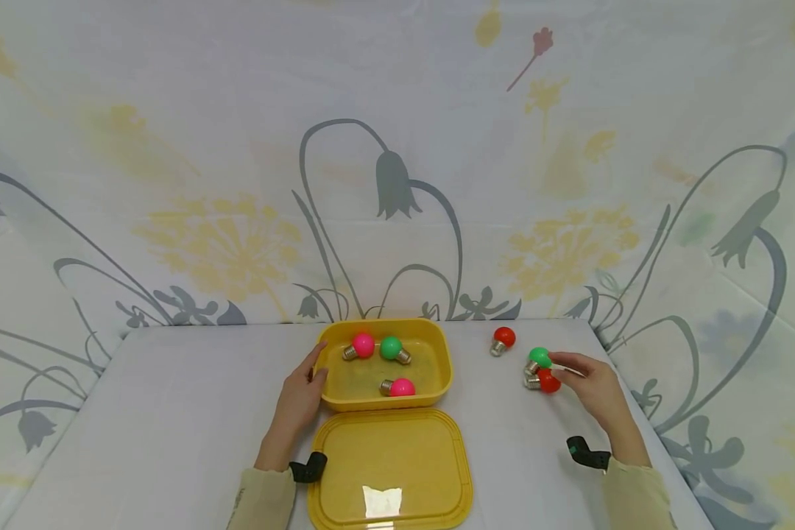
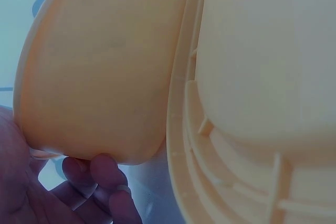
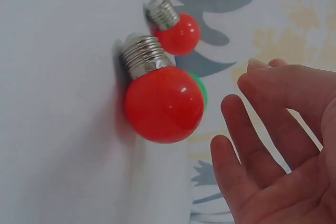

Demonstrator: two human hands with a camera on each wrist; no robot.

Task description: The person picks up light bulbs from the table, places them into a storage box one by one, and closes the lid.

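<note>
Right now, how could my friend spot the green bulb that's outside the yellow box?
Find the yellow box, then look across the white tabletop to its right, where the right hand is. Beside it, a red bulb and the green bulb lie close together. Yours is the one farther from the person, the only green bulb outside the box.

Red bulbs (image 3: 165, 106): high head, close right-wrist views

You are facing a creased white backdrop sheet (image 1: 252, 147), printed with drooping grey bellflowers (image 1: 394, 184), pale yellow blossom clusters (image 1: 228, 243) and a small dusty-red flower (image 1: 542, 42), which is rising behind a flat white tabletop (image 1: 172, 412).
</note>
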